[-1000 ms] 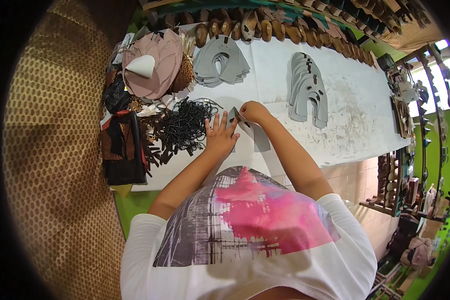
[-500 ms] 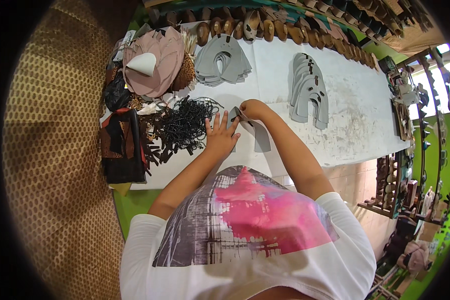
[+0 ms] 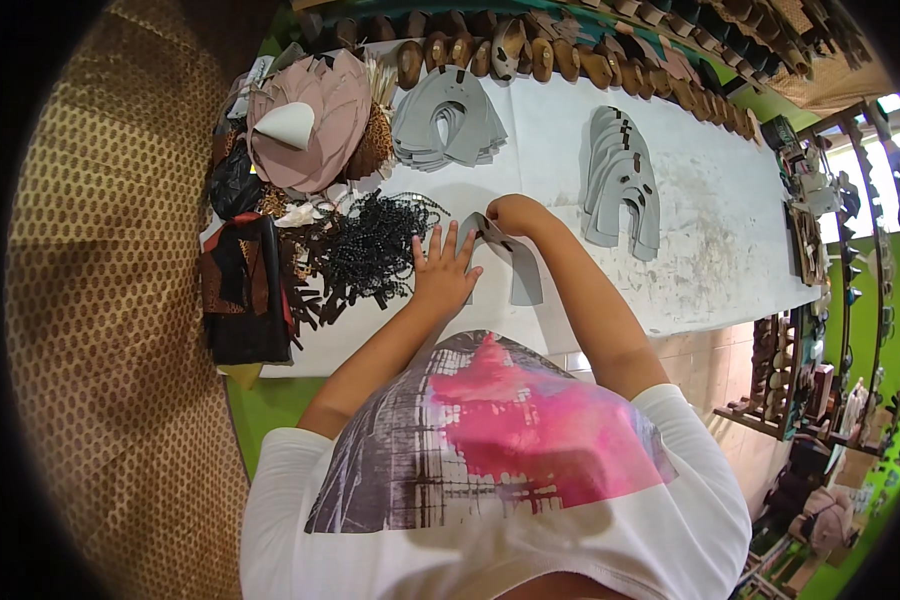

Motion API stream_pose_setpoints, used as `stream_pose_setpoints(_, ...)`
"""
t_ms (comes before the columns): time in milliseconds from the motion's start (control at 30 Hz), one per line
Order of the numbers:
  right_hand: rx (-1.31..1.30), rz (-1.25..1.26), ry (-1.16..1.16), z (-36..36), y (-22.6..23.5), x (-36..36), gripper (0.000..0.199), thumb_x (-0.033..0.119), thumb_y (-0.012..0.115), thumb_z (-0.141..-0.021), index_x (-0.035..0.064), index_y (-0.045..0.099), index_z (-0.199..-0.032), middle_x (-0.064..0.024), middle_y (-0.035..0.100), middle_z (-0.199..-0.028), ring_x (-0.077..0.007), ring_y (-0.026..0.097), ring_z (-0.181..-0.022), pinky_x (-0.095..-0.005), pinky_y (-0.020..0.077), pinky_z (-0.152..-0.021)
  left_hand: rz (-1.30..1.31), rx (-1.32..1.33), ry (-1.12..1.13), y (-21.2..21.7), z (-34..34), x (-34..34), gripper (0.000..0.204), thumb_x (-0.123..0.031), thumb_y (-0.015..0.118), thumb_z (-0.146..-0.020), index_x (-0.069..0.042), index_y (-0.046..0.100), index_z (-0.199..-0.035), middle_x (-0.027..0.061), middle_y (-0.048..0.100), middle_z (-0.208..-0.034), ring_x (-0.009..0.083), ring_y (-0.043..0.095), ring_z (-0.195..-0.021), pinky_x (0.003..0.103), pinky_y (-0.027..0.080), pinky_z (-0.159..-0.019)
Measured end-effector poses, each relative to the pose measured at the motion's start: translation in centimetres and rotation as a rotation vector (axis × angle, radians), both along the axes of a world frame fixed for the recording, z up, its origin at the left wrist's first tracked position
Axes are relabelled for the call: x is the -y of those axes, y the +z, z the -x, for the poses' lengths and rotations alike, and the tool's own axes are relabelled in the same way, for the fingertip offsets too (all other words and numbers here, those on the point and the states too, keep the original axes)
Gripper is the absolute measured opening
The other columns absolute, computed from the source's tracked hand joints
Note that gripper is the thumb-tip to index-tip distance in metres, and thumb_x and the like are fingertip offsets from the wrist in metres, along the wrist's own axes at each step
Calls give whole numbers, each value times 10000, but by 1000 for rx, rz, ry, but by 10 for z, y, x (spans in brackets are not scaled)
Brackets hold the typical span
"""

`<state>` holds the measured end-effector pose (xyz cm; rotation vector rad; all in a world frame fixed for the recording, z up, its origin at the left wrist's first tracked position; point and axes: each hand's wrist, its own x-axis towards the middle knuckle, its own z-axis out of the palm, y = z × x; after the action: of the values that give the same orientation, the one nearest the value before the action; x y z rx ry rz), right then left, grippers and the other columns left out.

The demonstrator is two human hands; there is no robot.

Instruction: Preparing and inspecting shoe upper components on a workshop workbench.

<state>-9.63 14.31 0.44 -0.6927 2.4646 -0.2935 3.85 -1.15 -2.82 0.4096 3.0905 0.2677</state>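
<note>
A grey U-shaped shoe upper (image 3: 525, 278) with small dark marks near its curve lies on the white table in front of me. My left hand (image 3: 443, 280) is spread flat, palm down, over its left arm, fingers apart. At the top of the curve, my right hand (image 3: 516, 216) is closed, its fingertips pinched at the upper's edge; any small part between them is hidden. Close to my left fingers sits a tangled heap of black beaded strips (image 3: 375, 245).
A fanned stack of grey uppers (image 3: 448, 135) lies beyond my hands, and another stack (image 3: 620, 190) to the right. Pink cut pieces (image 3: 335, 130) with a white cone stand far left. Brown wooden shoe lasts (image 3: 595, 68) line the back edge. A black folder-like item (image 3: 260, 300) is at left.
My right hand has shifted slightly to the right along the upper's top edge. My left hand stays spread in nearly the same place.
</note>
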Motion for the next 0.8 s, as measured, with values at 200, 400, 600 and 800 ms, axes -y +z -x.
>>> stream_pose_setpoints(200, 7, 50, -64, 1, -3, -5, 213, 175, 536, -788, 90, 659, -939, -134, 648, -899, -309, 600, -823, -366, 463, -729, -36, -11, -14, 1, 0, 0, 571, -440, 392, -893, -198, 273, -1396, 146, 223, -1450, 355, 191, -1329, 594, 26, -1037)
stream_pose_setpoints(400, 103, 190, -411, -4, 2, -4, 525, 511, 521, -800, 5, 658, -817, -174, 642, -813, -298, 608, -797, -379, 459, -714, -50, -13, -17, -1, 0, 0, 550, -443, 403, -886, -223, 306, -1381, 146, 226, -1449, 354, 187, -1331, 604, 21, -1032)
stream_pose_setpoints(600, 322, 231, -369, -11, 8, -7, 575, 537, 664, -686, -37, 625, -690, -116, 573, -613, -207, 551, -588, -344, 435, -572, -28, -3, -14, -1, 0, 2, 571, -448, 399, -886, -230, 272, -1398, 138, 218, -1455, 349, 166, -1339, 596, 10, -1034)
stream_pose_setpoints(800, 255, 267, -413, -10, -1, -9, 449, 420, 745, -630, -5, 627, -711, -104, 577, -595, -203, 549, -526, -316, 432, -526, -8, 7, -19, 0, 2, -1, 587, -447, 397, -886, -221, 251, -1407, 139, 216, -1456, 348, 169, -1338, 592, 10, -1037)
